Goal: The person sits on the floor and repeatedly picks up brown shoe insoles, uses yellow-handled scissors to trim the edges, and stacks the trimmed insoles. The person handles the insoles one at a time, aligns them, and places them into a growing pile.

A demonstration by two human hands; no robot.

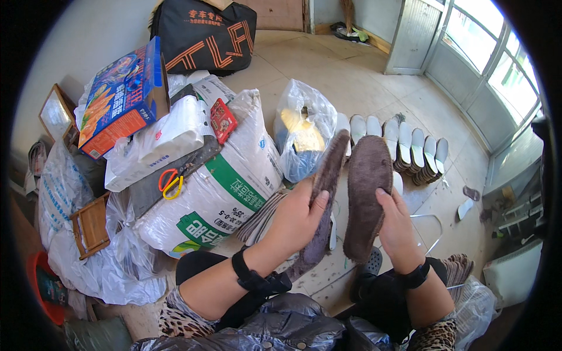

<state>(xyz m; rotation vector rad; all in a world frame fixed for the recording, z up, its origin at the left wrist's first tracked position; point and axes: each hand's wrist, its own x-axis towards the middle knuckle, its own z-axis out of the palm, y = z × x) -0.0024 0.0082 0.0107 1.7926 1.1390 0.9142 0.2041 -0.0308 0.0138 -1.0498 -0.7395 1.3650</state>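
My left hand [296, 215] grips a brown fleecy shoe insole [330, 164] by its middle, turned nearly edge-on. Another brown insole [367, 193], its fuzzy face towards me, is pinched at its right edge by my right hand [397, 221]. The two insoles stand side by side with a narrow gap between them. Below my left hand hangs more brown fleecy material [309, 252]; whether it belongs to the same insole I cannot tell. Beyond my hands, bundled stacks of insoles [417, 147] line the tiled floor. Striped insoles [263, 221] lie partly hidden behind my left forearm.
Large white fertilizer sacks [246, 158] lie left, bearing scissors [172, 184], a tissue pack [153, 142] and a blue carton [125, 96]. A clear plastic bag [303, 127] stands ahead. More insoles [456, 267] and a plastic bag [474, 302] sit by my right arm.
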